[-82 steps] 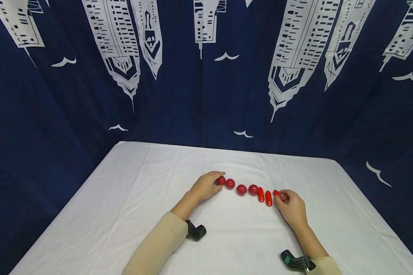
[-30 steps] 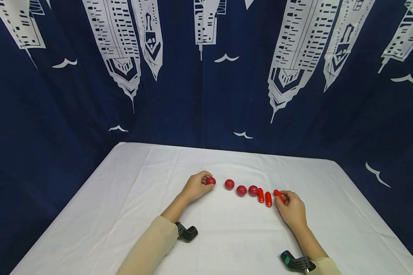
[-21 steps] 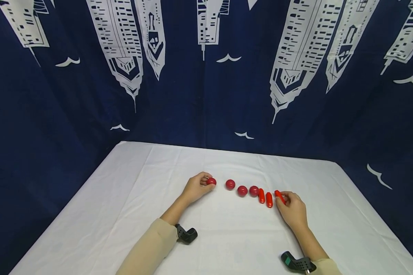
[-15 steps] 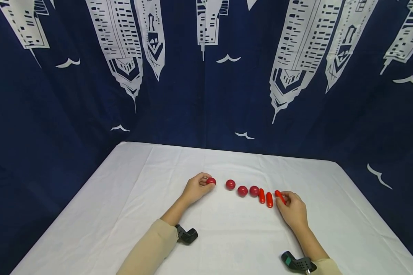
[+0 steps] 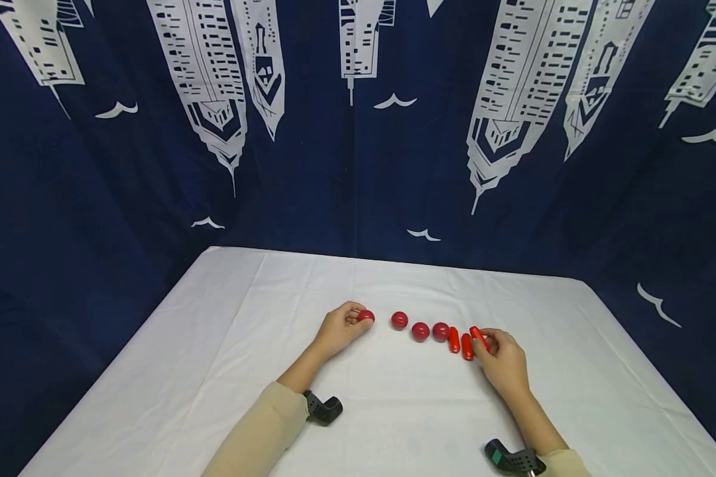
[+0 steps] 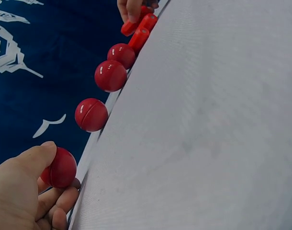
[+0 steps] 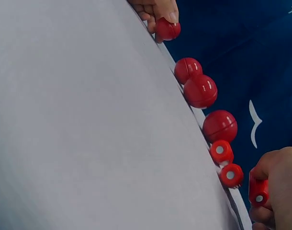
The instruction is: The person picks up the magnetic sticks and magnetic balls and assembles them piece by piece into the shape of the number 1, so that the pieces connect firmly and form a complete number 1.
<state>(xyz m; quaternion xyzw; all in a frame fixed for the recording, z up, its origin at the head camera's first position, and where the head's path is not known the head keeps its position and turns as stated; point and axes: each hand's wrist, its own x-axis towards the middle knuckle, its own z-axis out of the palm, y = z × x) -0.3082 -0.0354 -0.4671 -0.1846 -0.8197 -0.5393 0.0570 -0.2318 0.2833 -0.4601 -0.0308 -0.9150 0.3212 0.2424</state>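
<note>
My left hand (image 5: 338,329) pinches a glossy red ball (image 6: 62,168) between thumb and fingers, at the left end of a loose row. Three more red balls follow to the right: one standing apart (image 5: 400,320), a second (image 5: 420,332) and a third (image 5: 441,332). Beside the third ball lie two short red rods with rounded ends, one (image 5: 454,340) close to it and another (image 5: 467,347). My right hand (image 5: 504,363) pinches a third red rod (image 5: 478,336), held tilted close to the lying rods. Grey dots mark the rod ends in the right wrist view.
A white cloth (image 5: 394,411) covers the table. Behind it hangs a dark blue curtain (image 5: 310,185) with white building prints. Each wrist wears a black strap device, the left one (image 5: 324,407) and the right one (image 5: 515,458).
My left hand has drawn its ball leftward, away from the neighbouring ball. My right hand has lately shifted slightly left with its rod, nearer the lying rods.
</note>
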